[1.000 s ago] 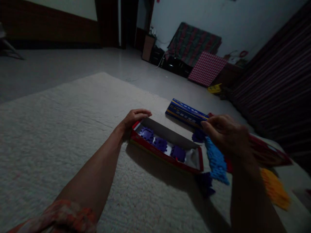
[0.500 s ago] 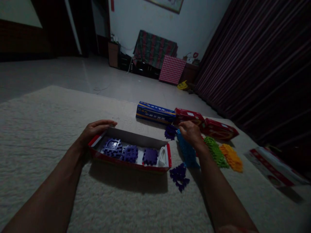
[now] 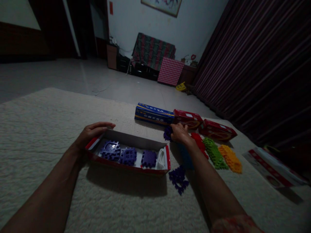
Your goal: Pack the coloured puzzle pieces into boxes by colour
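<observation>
in the head view, our left hand (image 3: 93, 132) rests on the left end of the open red cardboard box (image 3: 138, 139), clamped or not we cannot tell. our right hand (image 3: 180, 132) is at the loose notched purple plastic piece (image 3: 167, 133) just right of that box, its pinch hidden; a weak hold could drop the piece, and a dipping forearm could scatter the flat blue plastic pieces (image 3: 186, 157) beneath.
</observation>
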A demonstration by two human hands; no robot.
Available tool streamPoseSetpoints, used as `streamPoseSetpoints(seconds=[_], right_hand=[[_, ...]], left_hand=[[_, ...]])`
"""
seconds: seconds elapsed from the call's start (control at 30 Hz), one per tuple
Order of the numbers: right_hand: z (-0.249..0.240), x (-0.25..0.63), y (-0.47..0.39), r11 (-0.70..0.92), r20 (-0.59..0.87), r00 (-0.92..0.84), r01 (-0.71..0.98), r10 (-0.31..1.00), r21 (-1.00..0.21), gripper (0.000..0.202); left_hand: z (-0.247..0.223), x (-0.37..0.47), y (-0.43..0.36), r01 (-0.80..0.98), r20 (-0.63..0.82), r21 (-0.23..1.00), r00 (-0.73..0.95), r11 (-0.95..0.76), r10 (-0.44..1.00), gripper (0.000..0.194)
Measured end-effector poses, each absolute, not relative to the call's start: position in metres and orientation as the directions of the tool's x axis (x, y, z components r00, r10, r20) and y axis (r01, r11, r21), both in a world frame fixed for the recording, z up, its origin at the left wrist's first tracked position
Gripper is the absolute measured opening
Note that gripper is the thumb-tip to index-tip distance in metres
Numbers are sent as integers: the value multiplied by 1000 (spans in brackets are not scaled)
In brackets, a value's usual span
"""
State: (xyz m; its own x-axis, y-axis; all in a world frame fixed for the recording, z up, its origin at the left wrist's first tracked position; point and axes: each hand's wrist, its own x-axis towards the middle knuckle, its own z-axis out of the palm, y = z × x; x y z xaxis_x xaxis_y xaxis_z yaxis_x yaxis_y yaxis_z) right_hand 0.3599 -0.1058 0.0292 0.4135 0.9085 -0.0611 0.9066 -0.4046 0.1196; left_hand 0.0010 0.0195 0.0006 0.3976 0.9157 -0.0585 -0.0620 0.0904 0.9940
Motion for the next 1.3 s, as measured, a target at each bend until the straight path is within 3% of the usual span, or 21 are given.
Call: streamPoseSetpoints(seconds=[0.47, 0.8, 1.13, 1.3], right_hand=[[14, 337, -122, -322, 75, 313, 934, 947, 158, 31], [19, 340, -120, -317, 70, 309, 937, 948, 149, 32], [34, 346, -107, -321, -68, 328, 942, 942, 94, 35], [36, 349, -107, -313, -56, 317, 946, 947, 81, 30]], left_hand=[[-2, 2, 19, -49, -36, 997, 383, 59, 923, 29], [-1, 1, 19, -56, -34, 997, 399, 61, 916, 28], [2, 3, 16, -24, -29, 999, 376, 41, 926, 31], [2, 3, 17, -16, -22, 999, 382, 30, 924, 30]])
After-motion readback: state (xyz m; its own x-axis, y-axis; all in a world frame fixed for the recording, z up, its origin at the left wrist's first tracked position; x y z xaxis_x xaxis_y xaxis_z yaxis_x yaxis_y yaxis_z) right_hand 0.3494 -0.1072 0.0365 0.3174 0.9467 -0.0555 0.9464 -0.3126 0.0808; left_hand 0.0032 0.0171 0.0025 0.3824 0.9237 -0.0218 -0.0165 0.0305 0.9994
